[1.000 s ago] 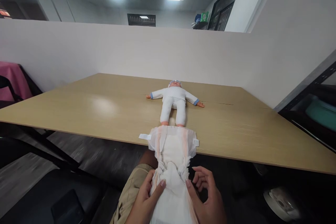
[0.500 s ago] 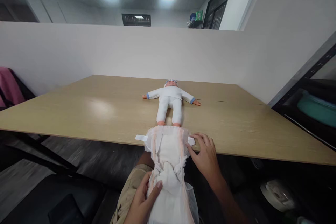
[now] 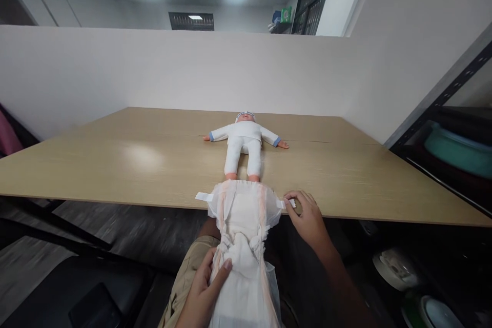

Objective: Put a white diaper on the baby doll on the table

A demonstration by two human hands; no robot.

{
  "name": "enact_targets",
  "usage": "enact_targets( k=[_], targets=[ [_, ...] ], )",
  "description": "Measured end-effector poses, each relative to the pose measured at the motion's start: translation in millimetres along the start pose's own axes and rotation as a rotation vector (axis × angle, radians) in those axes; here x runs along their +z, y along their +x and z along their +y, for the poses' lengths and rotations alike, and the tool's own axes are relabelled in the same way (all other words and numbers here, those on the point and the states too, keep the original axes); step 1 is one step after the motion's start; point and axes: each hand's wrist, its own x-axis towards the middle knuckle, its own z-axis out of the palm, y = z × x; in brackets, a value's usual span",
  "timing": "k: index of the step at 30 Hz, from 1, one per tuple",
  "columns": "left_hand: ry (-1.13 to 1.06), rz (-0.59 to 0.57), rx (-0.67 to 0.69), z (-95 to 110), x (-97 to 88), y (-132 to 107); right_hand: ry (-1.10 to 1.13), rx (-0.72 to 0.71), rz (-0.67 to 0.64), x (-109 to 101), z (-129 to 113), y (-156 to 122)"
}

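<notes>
An opened white diaper (image 3: 246, 215) with pinkish side strips stretches from the table edge down over my lap. Its far end lies on the table, with white tabs out at both sides. My left hand (image 3: 207, 284) is closed on the near part's left edge, thumb on top. At the far right corner, my right hand (image 3: 307, 215) pinches the right fastening tab (image 3: 283, 204) between thumb and fingers. Just beyond the diaper a baby doll (image 3: 244, 143) in white clothes with blue cuffs lies on its back, arms spread, feet towards me.
The wooden table (image 3: 154, 179) reaches back to a low white wall (image 3: 192, 72). On the right stands a dark shelf holding a teal basin (image 3: 457, 148). A black chair seat (image 3: 84, 287) is at lower left.
My right hand has drawn the right tab outward, so it now sticks out from the diaper's side. My left hand keeps its hold. The view has shifted slightly.
</notes>
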Motion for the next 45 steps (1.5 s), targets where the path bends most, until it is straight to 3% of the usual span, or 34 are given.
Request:
enact_targets(
  k=[4,8,10,13,17,22,28,30,33,36,38,41,45],
  targets=[
    [0.010,-0.008,0.011,-2.0,-2.3,1.1,-0.049,0.022,0.045,-4.6,6.2,-4.5],
    [-0.034,-0.042,-0.001,-3.4,3.1,0.2,-0.091,0.041,0.104,3.9,-32.7,-12.5],
    [-0.052,-0.056,-0.013,-3.9,7.8,-1.3,-0.048,-0.010,0.020,13.2,-64.8,-13.3],
    [-0.074,0.020,-0.003,-5.0,15.9,-5.8,0.008,-0.102,-0.169,32.3,-104.8,-6.5],
    [-0.059,0.095,0.005,-7.6,17.4,-11.7,-0.025,-0.152,-0.309,61.8,-120.8,5.7],
    [0.205,-0.044,0.053,-6.2,-9.2,-10.7,-0.080,-0.179,-0.368,86.6,-115.8,2.4],
    [0.750,-0.164,0.233,16.5,-45.1,4.5,-0.102,-0.180,-0.394,87.0,-115.6,-1.1],
    [0.878,-0.122,0.318,35.4,-52.9,17.1,-0.096,-0.180,-0.392,85.9,-115.1,-0.2],
    [0.921,-0.065,0.448,79.4,-59.1,46.3,-0.070,-0.192,-0.379,85.5,-113.6,0.2],
    [0.876,-0.042,0.585,134.4,-55.5,89.2,-0.039,-0.188,-0.371,85.7,-112.4,-0.6],
    [0.986,-0.041,0.755,167.7,-46.7,125.2,-0.020,-0.176,-0.364,85.4,-112.1,-1.4],
    [1.331,-0.251,0.968,198.7,-25.4,183.6,-0.003,-0.164,-0.360,84.8,-111.8,-2.2],
    [1.698,-0.660,1.117,200.3,4.6,242.5,-0.017,-0.163,-0.382,85.3,-109.2,-2.4]
  ],
)
